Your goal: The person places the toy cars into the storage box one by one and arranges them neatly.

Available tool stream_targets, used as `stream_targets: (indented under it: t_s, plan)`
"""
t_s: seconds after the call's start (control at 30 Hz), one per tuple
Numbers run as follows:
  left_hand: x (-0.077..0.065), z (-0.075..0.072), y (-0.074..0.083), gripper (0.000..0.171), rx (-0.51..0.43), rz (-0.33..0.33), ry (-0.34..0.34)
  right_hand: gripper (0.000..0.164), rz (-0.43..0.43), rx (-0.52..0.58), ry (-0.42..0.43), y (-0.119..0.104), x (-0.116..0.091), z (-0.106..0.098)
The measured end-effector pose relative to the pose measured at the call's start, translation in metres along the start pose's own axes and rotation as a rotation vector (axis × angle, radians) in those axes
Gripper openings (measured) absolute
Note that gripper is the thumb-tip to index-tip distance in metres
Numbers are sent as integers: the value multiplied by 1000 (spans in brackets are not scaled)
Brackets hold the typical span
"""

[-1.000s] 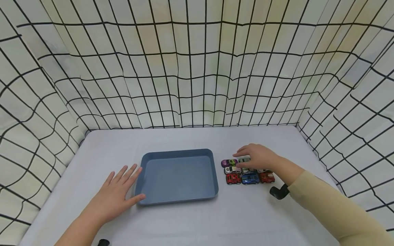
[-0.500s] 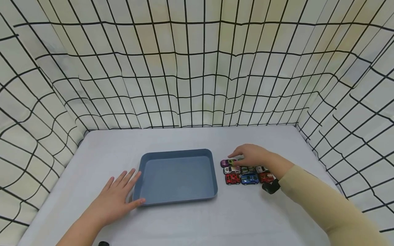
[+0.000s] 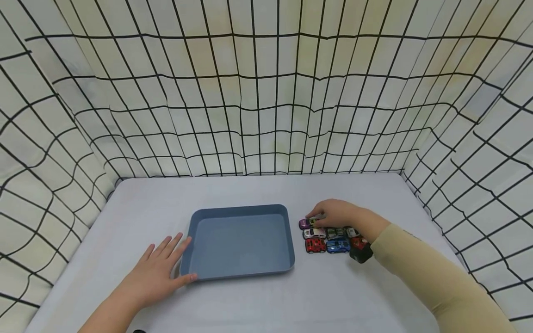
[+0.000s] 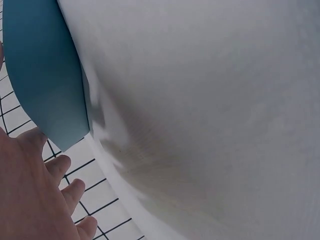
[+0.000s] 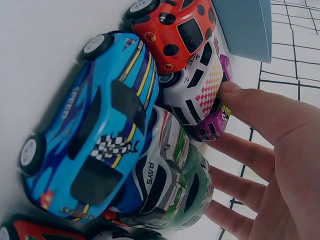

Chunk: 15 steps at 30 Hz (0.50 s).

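Observation:
My right hand is over the far left of a group of toy cars, with thumb and index finger pinching a purple toy car from two sides. In the right wrist view the purple car shows partly behind a white toy car; the other fingers extend beside a green toy car. My left hand lies with spread fingers at the left edge of a blue-grey tray, thumb at its near corner. Only some fingers and the tray's side appear in the left wrist view.
Nearer me in the group are a red spotted toy car and a blue toy car. Another red car is partly hidden by the black wrist device. Black-lined white cloth walls surround the white table.
My right hand has moved left and down, from above the green car onto the purple car, and its thumb and index finger have closed about it. The left hand stays by the tray.

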<state>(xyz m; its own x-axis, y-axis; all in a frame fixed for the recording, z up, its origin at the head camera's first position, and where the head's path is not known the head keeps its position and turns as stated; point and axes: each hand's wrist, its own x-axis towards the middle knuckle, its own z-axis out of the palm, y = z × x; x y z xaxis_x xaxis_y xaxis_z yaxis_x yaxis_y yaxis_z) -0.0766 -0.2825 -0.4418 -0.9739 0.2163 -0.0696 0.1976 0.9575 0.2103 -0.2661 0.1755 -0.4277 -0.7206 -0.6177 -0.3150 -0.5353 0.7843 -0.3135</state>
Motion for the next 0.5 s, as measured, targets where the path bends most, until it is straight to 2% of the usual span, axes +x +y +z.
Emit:
stream_targets:
  t_s: [0.1,0.33,0.5]
  plan:
    - [0,1,0,102,-1,-2,-5,32,5,-4,-2,1,1,2]
    - [2,6,-3,99,4,19,52,31,-28,-31,0,2,3,3]
    - [2,5,-2,101,17,7,26,30,-49,-36,-5,-1,4,1]
